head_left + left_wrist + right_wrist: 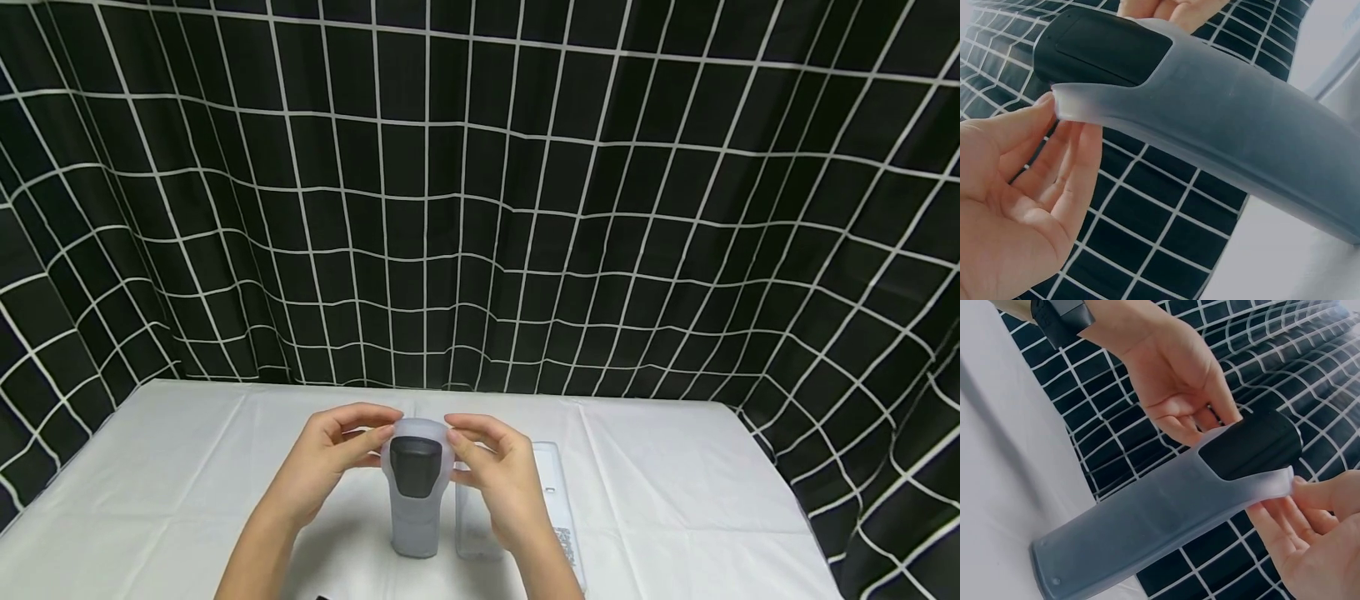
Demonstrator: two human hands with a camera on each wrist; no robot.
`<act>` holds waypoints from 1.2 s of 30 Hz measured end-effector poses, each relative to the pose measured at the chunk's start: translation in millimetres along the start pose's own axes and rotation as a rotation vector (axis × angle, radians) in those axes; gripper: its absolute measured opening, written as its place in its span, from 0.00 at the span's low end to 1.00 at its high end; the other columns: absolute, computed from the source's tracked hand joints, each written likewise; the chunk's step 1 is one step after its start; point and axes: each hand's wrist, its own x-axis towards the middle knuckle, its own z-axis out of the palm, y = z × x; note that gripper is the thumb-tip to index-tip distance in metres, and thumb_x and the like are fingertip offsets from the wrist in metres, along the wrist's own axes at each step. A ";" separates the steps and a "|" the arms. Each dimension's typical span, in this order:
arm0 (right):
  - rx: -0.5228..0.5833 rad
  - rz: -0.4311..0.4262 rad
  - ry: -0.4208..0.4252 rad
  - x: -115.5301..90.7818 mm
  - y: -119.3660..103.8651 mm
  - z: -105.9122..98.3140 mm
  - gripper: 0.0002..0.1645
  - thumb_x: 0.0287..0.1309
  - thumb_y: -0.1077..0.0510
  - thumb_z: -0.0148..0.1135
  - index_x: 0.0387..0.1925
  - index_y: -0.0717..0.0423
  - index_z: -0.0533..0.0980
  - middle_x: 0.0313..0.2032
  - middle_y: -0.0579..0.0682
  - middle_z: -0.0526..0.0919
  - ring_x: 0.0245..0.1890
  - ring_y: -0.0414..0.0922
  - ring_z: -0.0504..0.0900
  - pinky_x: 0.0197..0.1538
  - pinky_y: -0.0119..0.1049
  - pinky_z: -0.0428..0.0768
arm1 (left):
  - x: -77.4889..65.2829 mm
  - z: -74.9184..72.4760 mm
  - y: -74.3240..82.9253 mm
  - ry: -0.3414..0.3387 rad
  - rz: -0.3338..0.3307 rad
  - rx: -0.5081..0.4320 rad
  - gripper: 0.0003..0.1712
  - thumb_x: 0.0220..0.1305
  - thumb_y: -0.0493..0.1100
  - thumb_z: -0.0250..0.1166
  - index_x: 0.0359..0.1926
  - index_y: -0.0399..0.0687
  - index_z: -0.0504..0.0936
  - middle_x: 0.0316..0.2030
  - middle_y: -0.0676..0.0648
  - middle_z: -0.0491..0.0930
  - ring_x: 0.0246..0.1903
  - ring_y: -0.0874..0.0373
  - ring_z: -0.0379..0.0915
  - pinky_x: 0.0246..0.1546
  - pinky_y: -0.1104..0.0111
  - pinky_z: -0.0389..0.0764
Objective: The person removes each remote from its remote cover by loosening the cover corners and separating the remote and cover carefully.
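Observation:
A frosted grey, translucent sleeve [415, 525] stands upright between the two hands, wide at its top and narrower below. Inside it is a black device [417, 468], whose smooth end shows through the sleeve's cut-out; the rest of the device is hidden. On one side, the left hand [330, 458] pinches the sleeve's flared rim between thumb and fingers. The right hand [495, 467] pinches the opposite side of that rim. In the right wrist view the black device [1254, 447] protrudes past the sleeve's open end, and the rim bends outward at the right hand [1316, 544].
Behind the right hand lies a pale flat box or tray [553, 479] with small print near its lower end. White cloth covers the table [675, 500]. A black curtain with white grid lines [465, 208] hangs behind. A small dark object [322, 597] touches the bottom edge.

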 end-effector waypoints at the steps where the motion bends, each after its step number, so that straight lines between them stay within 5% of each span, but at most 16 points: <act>1: -0.004 0.001 0.001 -0.1 -0.6 -0.2 0.18 0.70 0.67 0.64 0.56 0.75 0.79 0.38 0.48 0.86 0.36 0.39 0.84 0.40 0.35 0.89 | -0.2 -1.4 -0.4 -0.012 0.004 0.002 0.19 0.75 0.37 0.64 0.60 0.27 0.81 0.52 0.40 0.85 0.45 0.60 0.86 0.49 0.62 0.89; 15: -0.057 0.019 -0.020 1.4 -1.7 -3.6 0.19 0.72 0.65 0.62 0.58 0.72 0.79 0.48 0.58 0.88 0.42 0.41 0.86 0.47 0.38 0.89 | -2.2 -13.0 -7.2 -0.127 0.018 -0.031 0.26 0.71 0.33 0.66 0.66 0.25 0.74 0.47 0.47 0.84 0.44 0.59 0.86 0.50 0.61 0.89; 27: -0.067 0.028 -0.084 3.0 7.2 -7.5 0.20 0.73 0.66 0.59 0.61 0.74 0.76 0.49 0.60 0.88 0.44 0.45 0.88 0.53 0.48 0.89 | 2.0 -5.9 -14.2 -0.003 0.006 -0.085 0.27 0.68 0.28 0.67 0.65 0.22 0.74 0.41 0.49 0.83 0.41 0.61 0.86 0.50 0.61 0.89; 36: -0.053 0.029 -0.096 5.9 10.7 -8.7 0.18 0.71 0.66 0.62 0.56 0.76 0.76 0.45 0.58 0.86 0.44 0.45 0.87 0.54 0.49 0.89 | 4.4 -5.4 -17.6 -0.005 0.004 -0.103 0.28 0.67 0.26 0.66 0.66 0.20 0.72 0.41 0.50 0.83 0.41 0.62 0.86 0.50 0.61 0.89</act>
